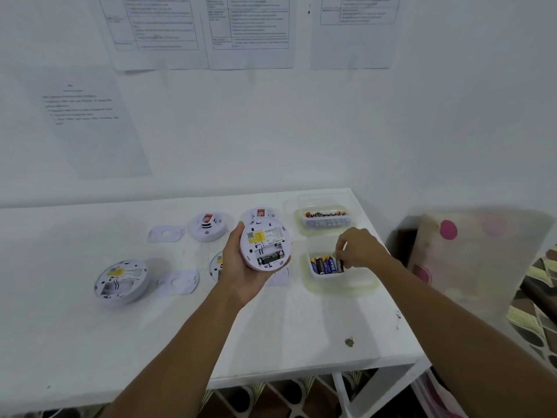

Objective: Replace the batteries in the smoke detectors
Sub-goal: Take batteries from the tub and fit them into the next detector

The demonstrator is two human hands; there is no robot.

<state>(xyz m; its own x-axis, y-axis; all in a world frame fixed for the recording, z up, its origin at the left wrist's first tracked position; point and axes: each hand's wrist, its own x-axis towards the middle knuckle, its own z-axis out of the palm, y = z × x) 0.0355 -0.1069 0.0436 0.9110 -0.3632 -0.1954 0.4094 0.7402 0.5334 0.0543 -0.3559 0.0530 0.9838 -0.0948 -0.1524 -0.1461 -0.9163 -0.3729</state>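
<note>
Bare forearms; bare left hand [238, 268], right hand [363, 248].

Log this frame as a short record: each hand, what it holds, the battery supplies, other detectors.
left hand: holds smoke detector, back up
compartment: one seated battery, other slot looks empty
right hand: pinches spare battery in near tub
far tub: more batteries
table: open detector at left, no batteries visible in it

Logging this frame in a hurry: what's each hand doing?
Left hand: grips the opened smoke detector.
Right hand: pinches a battery in the near plastic container.
</note>
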